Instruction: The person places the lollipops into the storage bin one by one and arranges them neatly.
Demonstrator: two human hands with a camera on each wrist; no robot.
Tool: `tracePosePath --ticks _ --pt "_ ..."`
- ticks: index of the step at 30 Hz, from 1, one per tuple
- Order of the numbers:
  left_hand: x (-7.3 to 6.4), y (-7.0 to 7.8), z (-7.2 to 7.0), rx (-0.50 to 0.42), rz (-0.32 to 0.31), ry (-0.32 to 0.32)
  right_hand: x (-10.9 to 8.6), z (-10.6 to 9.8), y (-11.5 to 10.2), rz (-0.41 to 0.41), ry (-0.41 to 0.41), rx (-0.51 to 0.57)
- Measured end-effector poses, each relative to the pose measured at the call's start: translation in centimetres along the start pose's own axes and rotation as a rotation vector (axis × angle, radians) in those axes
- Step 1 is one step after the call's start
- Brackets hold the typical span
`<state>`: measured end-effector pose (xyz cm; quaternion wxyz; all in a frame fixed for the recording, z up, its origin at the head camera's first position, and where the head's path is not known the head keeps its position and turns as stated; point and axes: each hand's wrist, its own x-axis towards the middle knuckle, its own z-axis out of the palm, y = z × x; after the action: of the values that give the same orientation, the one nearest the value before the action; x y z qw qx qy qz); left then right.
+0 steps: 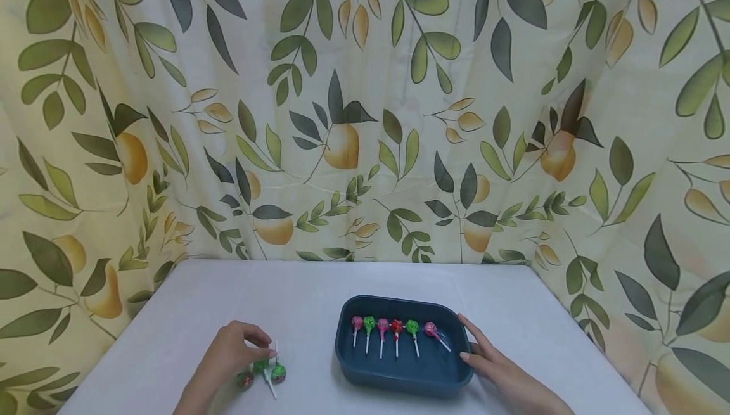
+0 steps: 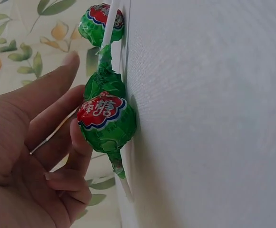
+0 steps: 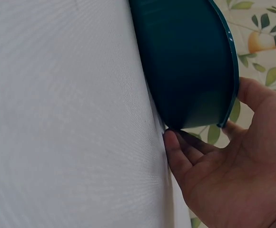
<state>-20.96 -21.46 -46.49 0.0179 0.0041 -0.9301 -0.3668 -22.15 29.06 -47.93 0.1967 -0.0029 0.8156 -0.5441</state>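
Note:
My left hand [image 1: 230, 348] is over a small group of wrapped lollipops on the table, its thumb and forefinger tips beside an upright white stick. Green lollipops [image 1: 278, 374] and a dark red one [image 1: 245, 380] lie there. In the left wrist view the thumb stands apart from the loosely bent fingers, behind a green-and-red wrapped lollipop [image 2: 107, 121]. The right hand [image 1: 496, 364] holds the right end of a dark blue tray [image 1: 393, 377], thumb at its rim and fingertips low at its base. Inside, several pink, green and red lollipops [image 1: 383, 326] form a row, sticks towards me.
A white cloth covers the table [image 1: 274, 288]. Behind and at both sides hangs a curtain [image 1: 365, 212] printed with leaves and fruit. In the row, the rightmost pink lollipop [image 1: 430, 328] lies slanted, with a wider gap beside it.

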Motion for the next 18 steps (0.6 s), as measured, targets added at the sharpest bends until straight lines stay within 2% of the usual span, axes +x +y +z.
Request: tracePosePath --ticks 5,18 --pt "-0.19 -0.33 0.02 -0.002 -0.039 -0.033 -0.12 0.02 -0.08 0.006 -0.001 0.008" --pt "-0.44 -0.26 -0.17 0.009 -0.074 -0.053 -0.53 -0.05 -0.26 -0.003 -0.02 0.005"
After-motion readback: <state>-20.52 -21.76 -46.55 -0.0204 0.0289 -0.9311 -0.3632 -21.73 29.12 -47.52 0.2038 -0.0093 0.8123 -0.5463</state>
